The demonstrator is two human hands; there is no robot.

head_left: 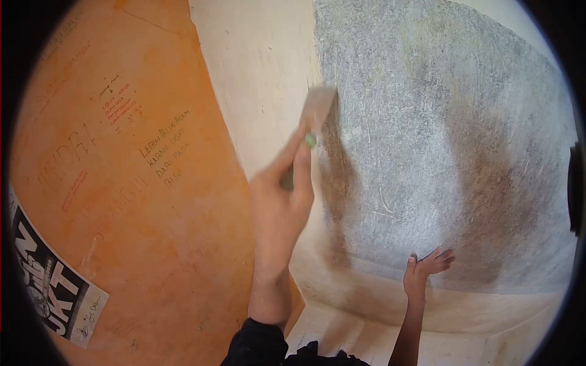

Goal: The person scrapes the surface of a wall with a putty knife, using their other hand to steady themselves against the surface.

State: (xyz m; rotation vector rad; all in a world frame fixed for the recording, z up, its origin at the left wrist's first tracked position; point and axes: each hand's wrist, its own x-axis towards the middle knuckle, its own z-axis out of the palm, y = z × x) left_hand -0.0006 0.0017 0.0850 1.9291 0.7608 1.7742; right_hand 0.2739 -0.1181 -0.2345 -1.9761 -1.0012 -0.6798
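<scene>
My left hand (282, 198) is raised in the middle of the view, its fingers closed around a scraper (320, 107) with a flat, pale blade and a bit of green at the handle. The tool is slightly blurred. Its blade tip lies over the border between a cream strip (262, 67) and a rough grey wall patch (397, 134). Lower right, my right hand (429, 265) is stretched out over the bottom part of the grey patch, fingers pointing right and thumb apart, with nothing in it.
To the left runs an orange wall (201, 244) with handwriting in black and red. A black and white poster (55, 280) is stuck on it at lower left. Below the grey patch is a cream ledge (366, 293). Shadows fall across the grey patch.
</scene>
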